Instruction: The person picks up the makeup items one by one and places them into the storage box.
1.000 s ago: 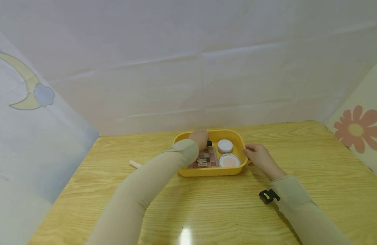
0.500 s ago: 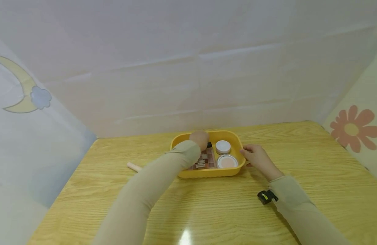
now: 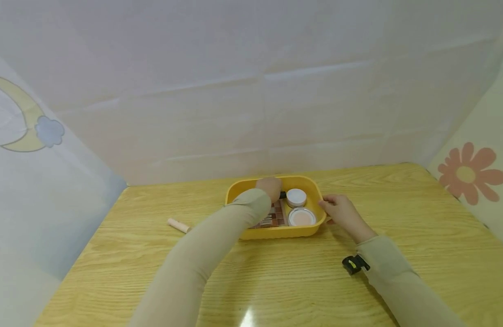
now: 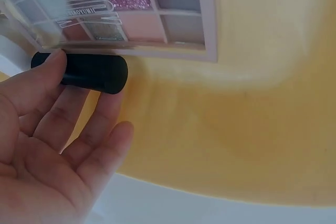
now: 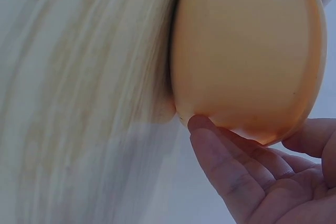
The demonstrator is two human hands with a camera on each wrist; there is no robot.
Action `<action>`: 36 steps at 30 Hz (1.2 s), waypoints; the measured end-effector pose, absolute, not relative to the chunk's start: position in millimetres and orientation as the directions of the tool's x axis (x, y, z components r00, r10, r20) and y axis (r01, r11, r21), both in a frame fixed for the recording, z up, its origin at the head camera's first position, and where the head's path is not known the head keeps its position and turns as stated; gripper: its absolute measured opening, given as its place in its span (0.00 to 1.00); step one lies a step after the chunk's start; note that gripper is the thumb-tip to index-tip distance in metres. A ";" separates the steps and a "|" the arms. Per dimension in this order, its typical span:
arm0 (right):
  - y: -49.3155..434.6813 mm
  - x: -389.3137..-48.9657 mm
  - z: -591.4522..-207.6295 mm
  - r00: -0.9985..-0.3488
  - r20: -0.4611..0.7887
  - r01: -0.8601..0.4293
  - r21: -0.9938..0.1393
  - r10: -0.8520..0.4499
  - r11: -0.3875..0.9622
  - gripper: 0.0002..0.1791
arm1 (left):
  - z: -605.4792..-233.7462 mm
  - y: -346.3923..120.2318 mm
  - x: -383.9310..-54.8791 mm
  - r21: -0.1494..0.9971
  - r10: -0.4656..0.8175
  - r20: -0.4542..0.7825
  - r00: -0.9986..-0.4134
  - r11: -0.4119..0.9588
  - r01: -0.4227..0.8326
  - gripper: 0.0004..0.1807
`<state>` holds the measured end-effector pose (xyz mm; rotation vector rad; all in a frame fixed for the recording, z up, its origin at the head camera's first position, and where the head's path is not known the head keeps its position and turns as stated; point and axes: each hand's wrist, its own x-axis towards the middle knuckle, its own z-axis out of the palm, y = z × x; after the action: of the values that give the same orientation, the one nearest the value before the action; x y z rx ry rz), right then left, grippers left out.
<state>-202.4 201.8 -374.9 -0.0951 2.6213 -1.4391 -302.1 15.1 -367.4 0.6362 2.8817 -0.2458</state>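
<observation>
Inside a yellow tray [image 3: 282, 233] at the back of the table, my left hand [image 3: 269, 188] holds a short black lipstick tube [image 4: 84, 72], lying sideways between thumb and fingers. It lies along the edge of a clear-lidded eyeshadow palette [image 4: 142, 24], partly hidden by my left sleeve in the head view. To the palette's right are a white-lidded round jar [image 3: 296, 197] and a round compact [image 3: 302, 217]. My right hand [image 3: 344, 213] grips the tray's right end, thumb at the rim and fingers against the outer wall [image 5: 241, 56].
A slim pale pink tube [image 3: 179, 225] lies on the wooden table [image 3: 284, 281] left of the tray, its near end behind my left sleeve. A black camera mount [image 3: 355, 264] sits at my right wrist. A wall sheet [image 3: 251, 113] hangs directly behind the table.
My left hand has moved slightly right within the tray, bringing the black lipstick tube closer to the white-lidded jar. My right hand keeps its grip on the tray. The head view has shifted a little.
</observation>
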 end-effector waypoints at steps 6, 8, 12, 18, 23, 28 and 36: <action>201.2 -202.9 -375.8 -0.987 -0.099 0.015 -0.844 -0.129 0.537 0.24 | -367.9 15.4 -301.9 -0.067 0.392 -0.265 -0.881 0.904 0.422 0.13; 201.9 -202.9 -376.0 -0.986 -0.096 0.010 -0.845 -0.133 0.535 0.24 | -367.5 15.7 -301.5 -0.054 0.396 -0.272 -0.877 0.904 0.425 0.13; 202.5 -202.9 -375.3 -0.986 -0.095 0.007 -0.846 -0.138 0.533 0.23 | -365.1 15.3 -300.4 -0.038 0.410 -0.270 -0.872 0.900 0.435 0.12; 204.4 -203.9 -375.8 -0.985 -0.097 0.006 -0.843 -0.141 0.538 0.23 | -358.2 13.5 -296.1 -0.021 0.419 -0.251 -0.872 0.899 0.438 0.11; 206.5 -204.1 -377.0 -0.985 -0.094 0.000 -0.842 -0.146 0.540 0.23 | -355.2 12.6 -291.3 -0.003 0.439 -0.201 -0.876 0.894 0.448 0.10; 206.6 -204.8 -377.3 -0.985 -0.097 0.007 -0.847 -0.142 0.532 0.22 | -349.7 9.8 -284.4 0.028 0.460 -0.171 -0.871 0.886 0.462 0.10; 205.6 -204.7 -377.2 -0.986 -0.101 0.012 -0.840 -0.135 0.542 0.22 | -336.6 -0.5 -274.2 0.083 0.453 -0.197 -0.870 0.892 0.445 0.16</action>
<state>-204.7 205.6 -377.2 -0.1054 2.6211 -1.4295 -274.2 -0.5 -336.6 0.6840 2.8476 0.0510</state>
